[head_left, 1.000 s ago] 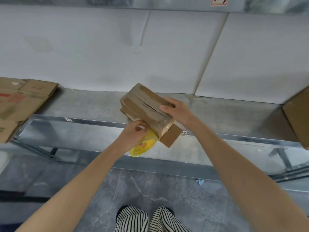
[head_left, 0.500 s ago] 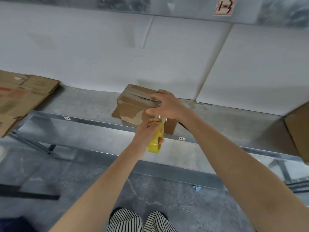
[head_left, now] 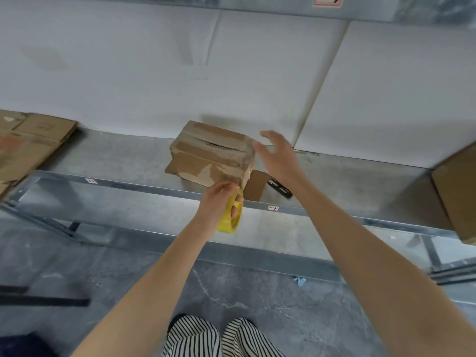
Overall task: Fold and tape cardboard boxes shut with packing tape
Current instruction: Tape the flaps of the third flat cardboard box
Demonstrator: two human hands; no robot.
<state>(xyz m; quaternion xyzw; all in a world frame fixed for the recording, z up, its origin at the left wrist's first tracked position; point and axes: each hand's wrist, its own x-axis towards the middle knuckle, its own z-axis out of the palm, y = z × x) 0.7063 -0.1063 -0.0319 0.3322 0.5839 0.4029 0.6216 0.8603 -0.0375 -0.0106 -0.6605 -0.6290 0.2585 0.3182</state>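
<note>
One brown box (head_left: 206,153) sits on the gray shelf (head_left: 116,161).
I see my left hand (head_left: 219,199) curled round the yellow tape roll (head_left: 230,215) just below the box's near right corner. My right hand (head_left: 277,155) is spread wide just right of the box; I cannot tell if it touches.

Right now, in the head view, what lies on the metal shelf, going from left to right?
flattened cardboard sheets → small taped cardboard box → small black object → large cardboard box at the right edge
</note>
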